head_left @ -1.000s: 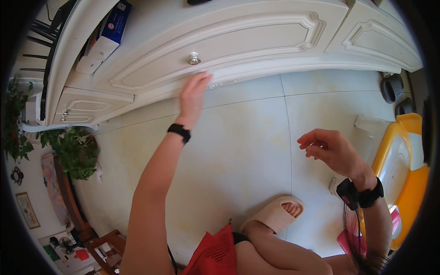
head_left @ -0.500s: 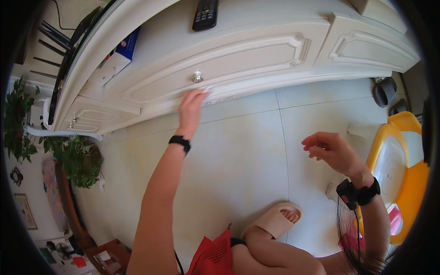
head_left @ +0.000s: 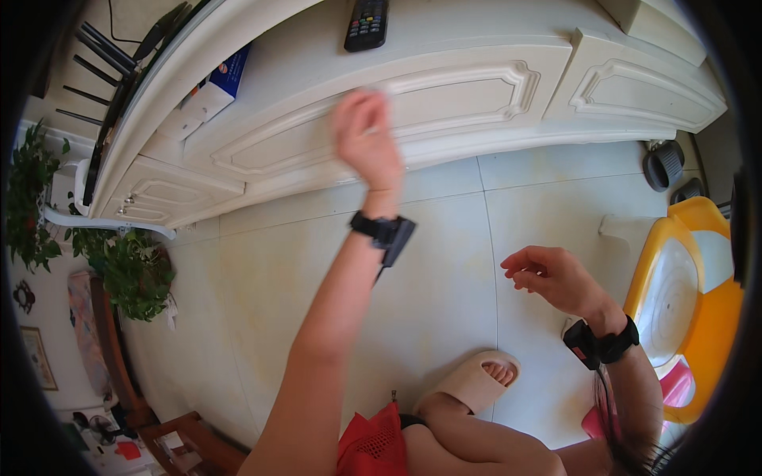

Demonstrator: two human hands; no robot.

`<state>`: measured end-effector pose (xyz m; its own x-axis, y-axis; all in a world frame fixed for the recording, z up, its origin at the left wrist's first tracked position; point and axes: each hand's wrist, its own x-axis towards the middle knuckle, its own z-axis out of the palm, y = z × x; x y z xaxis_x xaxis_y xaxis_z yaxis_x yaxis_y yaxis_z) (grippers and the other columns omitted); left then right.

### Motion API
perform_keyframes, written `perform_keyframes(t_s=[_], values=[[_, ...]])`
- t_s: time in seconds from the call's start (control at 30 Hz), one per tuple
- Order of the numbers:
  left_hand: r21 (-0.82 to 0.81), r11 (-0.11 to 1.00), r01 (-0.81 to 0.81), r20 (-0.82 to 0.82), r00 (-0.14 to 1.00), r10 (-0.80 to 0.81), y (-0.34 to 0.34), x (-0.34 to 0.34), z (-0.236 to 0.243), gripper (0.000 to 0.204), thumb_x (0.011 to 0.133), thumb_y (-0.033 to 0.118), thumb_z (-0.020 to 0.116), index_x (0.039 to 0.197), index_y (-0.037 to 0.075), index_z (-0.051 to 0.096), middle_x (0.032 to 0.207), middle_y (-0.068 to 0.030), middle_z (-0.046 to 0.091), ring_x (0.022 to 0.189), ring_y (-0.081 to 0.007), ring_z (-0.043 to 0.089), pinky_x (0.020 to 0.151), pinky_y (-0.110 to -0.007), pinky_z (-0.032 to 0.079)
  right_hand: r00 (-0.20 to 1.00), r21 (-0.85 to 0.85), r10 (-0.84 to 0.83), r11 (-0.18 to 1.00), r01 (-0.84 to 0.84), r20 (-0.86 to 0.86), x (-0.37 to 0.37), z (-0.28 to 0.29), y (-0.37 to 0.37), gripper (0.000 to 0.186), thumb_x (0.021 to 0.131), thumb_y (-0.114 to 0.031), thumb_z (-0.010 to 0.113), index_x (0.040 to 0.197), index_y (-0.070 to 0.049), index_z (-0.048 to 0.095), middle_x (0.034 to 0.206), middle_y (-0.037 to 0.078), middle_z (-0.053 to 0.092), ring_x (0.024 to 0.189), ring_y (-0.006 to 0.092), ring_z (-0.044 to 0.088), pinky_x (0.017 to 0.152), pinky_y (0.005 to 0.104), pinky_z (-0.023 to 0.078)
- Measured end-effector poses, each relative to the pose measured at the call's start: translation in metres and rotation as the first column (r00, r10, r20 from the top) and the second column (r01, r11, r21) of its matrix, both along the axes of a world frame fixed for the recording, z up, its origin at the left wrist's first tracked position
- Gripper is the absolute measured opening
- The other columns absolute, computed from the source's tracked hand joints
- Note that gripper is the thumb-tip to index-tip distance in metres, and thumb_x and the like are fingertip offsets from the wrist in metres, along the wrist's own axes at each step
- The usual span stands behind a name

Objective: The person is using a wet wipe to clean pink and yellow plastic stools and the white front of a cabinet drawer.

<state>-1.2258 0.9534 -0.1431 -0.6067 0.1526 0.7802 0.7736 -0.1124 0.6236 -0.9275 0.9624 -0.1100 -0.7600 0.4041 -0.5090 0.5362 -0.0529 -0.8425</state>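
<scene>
My left hand (head_left: pixel 370 143) is raised in front of the white drawer front (head_left: pixel 452 103) of a low cabinet. Its fingers are bent and smeared by motion, and it covers the spot where the drawer's round knob sits. Whether it touches the knob I cannot tell. My right hand (head_left: pixel 559 278) hangs over the tiled floor with its fingers loosely bent and apart, holding nothing. A black remote control (head_left: pixel 367 25) lies on the cabinet top, beyond my left hand.
A blue and white box (head_left: pixel 214 89) rests on the cabinet at the left, near a black router (head_left: pixel 107 59) with antennas. Leafy plants (head_left: pixel 131 274) stand at the left. On the right are a yellow and white child's chair (head_left: pixel 675 293) and grey slippers (head_left: pixel 663 165).
My left hand has risen from the drawer's lower edge to its front and turned, now hiding the knob. My right hand has shifted slightly left and down.
</scene>
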Motion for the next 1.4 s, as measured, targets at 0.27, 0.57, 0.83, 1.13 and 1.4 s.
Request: perform_keyframes(t_s=[0.27, 0.57, 0.83, 1.13, 1.4], values=[[-0.276, 0.961, -0.010, -0.374, 0.922, -0.098, -0.035, -0.038, 0.008, 0.018, 0.076, -0.006, 0.070, 0.088, 0.006, 0.074, 0.098, -0.0038, 0.068, 0.094, -0.0210, 0.063, 0.080, -0.030, 0.052, 0.997, -0.038, -0.013, 0.999, 0.010, -0.073, 0.004, 0.003, 0.010, 0.020, 0.092, -0.006, 0.059, 0.111, 0.001, 0.065, 0.093, 0.007, 0.069, 0.081, 0.0109, 0.064, 0.075, 0.0256, 0.052], [-0.157, 0.969, -0.190, -0.090, 0.980, 0.177, -0.065, -0.072, -0.001, 0.016, 0.079, -0.004, 0.070, 0.089, 0.007, 0.074, 0.091, -0.0050, 0.064, 0.090, -0.0170, 0.063, 0.076, -0.027, 0.054, 0.999, -0.066, -0.035, 0.997, 0.032, -0.040, -0.014, -0.004, 0.003, 0.020, 0.093, -0.008, 0.059, 0.111, 0.000, 0.065, 0.092, 0.006, 0.068, 0.082, 0.0101, 0.063, 0.075, 0.0252, 0.052], [-0.516, 0.853, 0.080, -0.497, 0.783, -0.374, 0.000, 0.000, -0.003, 0.013, 0.070, 0.000, 0.070, 0.076, 0.011, 0.069, 0.081, -0.0031, 0.063, 0.079, -0.0231, 0.061, 0.066, -0.031, 0.050, 0.994, -0.082, -0.054, 0.996, 0.046, -0.097, -0.008, 0.005, 0.002, 0.020, 0.093, -0.006, 0.058, 0.111, 0.001, 0.064, 0.093, 0.006, 0.068, 0.081, 0.0107, 0.062, 0.075, 0.0257, 0.052], [-0.511, 0.843, -0.168, -0.135, 0.984, 0.115, -0.109, -0.107, -0.007, 0.013, 0.072, -0.004, 0.073, 0.078, 0.007, 0.075, 0.081, -0.0041, 0.064, 0.076, -0.0172, 0.062, 0.065, -0.026, 0.050, 0.991, -0.094, -0.120, 0.989, 0.114, -0.064, 0.004, 0.000, 0.012, 0.020, 0.093, -0.006, 0.058, 0.111, 0.001, 0.065, 0.093, 0.005, 0.067, 0.083, 0.0101, 0.061, 0.076, 0.0258, 0.051], [-0.266, 0.960, -0.084, 0.190, 0.972, 0.138, -0.043, -0.042, -0.067, 0.009, 0.071, -0.003, 0.075, 0.077, 0.004, 0.072, 0.081, -0.0045, 0.066, 0.074, -0.0143, 0.063, 0.066, -0.026, 0.050, 0.993, -0.112, -0.050, 0.993, 0.039, -0.105, -0.016, 0.007, 0.002, 0.020, 0.093, -0.005, 0.058, 0.112, 0.001, 0.064, 0.095, 0.005, 0.067, 0.084, 0.0093, 0.061, 0.076, 0.0249, 0.050]])
